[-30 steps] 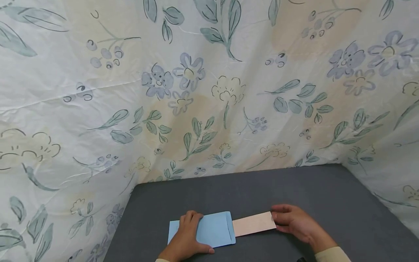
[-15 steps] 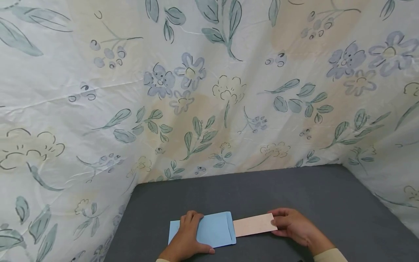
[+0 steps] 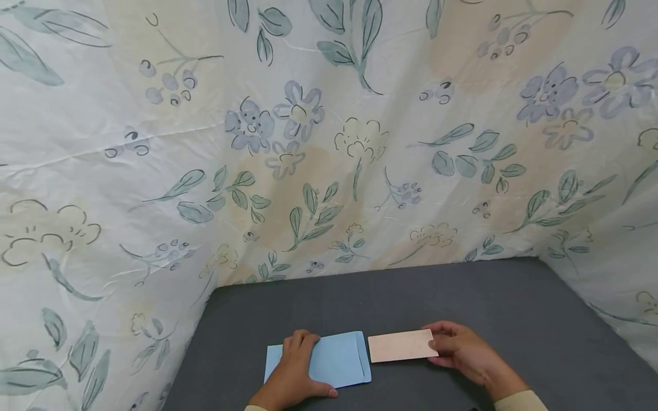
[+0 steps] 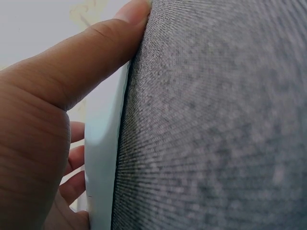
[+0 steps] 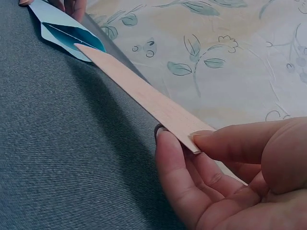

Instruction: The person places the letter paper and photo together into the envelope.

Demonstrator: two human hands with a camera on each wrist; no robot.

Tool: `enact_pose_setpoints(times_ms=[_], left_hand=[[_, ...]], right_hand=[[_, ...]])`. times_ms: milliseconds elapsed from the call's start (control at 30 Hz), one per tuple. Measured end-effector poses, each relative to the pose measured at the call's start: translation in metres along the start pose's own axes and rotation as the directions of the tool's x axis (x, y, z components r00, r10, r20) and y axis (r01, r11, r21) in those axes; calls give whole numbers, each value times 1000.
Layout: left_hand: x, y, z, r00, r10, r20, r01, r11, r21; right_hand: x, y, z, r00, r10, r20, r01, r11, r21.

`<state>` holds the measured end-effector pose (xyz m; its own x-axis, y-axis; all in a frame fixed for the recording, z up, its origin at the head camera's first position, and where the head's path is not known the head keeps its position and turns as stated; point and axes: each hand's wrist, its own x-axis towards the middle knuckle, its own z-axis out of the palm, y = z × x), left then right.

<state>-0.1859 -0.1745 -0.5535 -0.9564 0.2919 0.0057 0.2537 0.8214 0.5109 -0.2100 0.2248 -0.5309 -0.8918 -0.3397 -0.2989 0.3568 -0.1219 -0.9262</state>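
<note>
A pale blue envelope (image 3: pixel 336 361) lies flat on the grey table (image 3: pixel 462 297), its open mouth facing right. My left hand (image 3: pixel 294 365) rests on its left half, fingers laid over it and thumb beside its near edge. In the left wrist view the thumb (image 4: pixel 81 57) lies along the cloth next to the envelope (image 4: pixel 101 158). A pink card (image 3: pixel 401 346) lies just right of the envelope, fully out and apart from it. My right hand (image 3: pixel 460 349) pinches the card's right end. The right wrist view shows the card (image 5: pixel 139 93) between thumb and fingers (image 5: pixel 175 177), with the envelope (image 5: pixel 64 29) beyond its far tip.
A floral sheet (image 3: pixel 329 142) hangs close behind the table and drapes down its left and right sides. The table's grey cloth (image 5: pixel 57 143) stretches back to the sheet.
My right hand has drawn the pink card to the right, out of the envelope; a small gap now separates them. The left hand and envelope have stayed put.
</note>
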Motion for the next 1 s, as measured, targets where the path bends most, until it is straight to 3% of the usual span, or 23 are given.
enact_pose_setpoints(times_ms=[500,1000], left_hand=[[7,5,3,1000,-28,2,28,999,19],[-4,12,8,1000,-30,-1,30,1000,4]], right_hand=[[8,3,0,1000,-15,16,14,999,29],[5,11,1,999,-13,30,12,1000,23]])
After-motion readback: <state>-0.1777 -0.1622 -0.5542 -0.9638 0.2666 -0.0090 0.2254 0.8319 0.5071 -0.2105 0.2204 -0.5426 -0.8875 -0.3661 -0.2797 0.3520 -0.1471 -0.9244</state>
